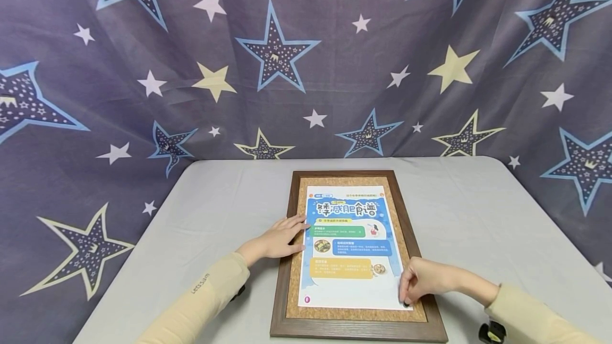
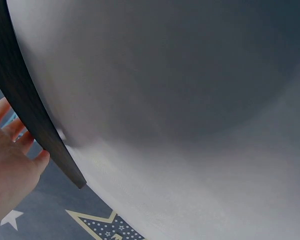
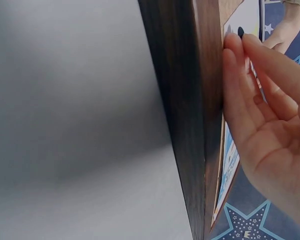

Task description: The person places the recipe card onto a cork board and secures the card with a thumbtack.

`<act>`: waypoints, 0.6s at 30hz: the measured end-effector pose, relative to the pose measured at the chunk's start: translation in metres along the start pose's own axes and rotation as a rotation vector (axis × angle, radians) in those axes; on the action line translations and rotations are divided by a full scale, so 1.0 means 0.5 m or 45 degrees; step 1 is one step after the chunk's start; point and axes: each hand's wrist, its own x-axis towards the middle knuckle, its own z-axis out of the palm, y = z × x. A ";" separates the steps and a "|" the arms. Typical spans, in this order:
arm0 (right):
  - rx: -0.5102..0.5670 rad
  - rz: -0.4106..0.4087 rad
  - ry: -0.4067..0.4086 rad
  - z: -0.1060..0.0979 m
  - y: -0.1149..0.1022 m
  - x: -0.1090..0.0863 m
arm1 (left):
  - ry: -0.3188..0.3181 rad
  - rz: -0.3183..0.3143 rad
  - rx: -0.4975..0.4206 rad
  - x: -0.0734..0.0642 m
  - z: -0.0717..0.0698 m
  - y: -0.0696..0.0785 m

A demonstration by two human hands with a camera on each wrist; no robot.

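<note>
A printed poster with blue, green and orange blocks lies on a cork board in a dark wooden frame. At the poster's lower right corner my right hand pinches a small black pushpin between thumb and fingertips. My left hand rests across the frame's left side, fingers extended and fingertips at the poster's left edge. In the left wrist view, the fingers lie over the frame's edge. A round pink spot marks the lower left corner, and small orange spots sit at both top corners.
The board lies on a table with a light grey cover. Behind and beside it hangs a dark curtain patterned with stars. Cream sleeves cover both forearms, and a black wrist device shows under the right one.
</note>
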 end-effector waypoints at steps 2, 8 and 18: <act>0.009 0.007 0.005 0.001 0.000 -0.001 | 0.001 -0.003 0.001 0.000 0.000 0.001; 0.018 0.019 0.025 0.001 0.002 -0.002 | 0.006 -0.003 0.000 0.000 -0.001 0.002; -0.024 0.026 0.043 0.004 -0.003 -0.001 | 0.005 -0.012 0.000 0.001 0.001 0.000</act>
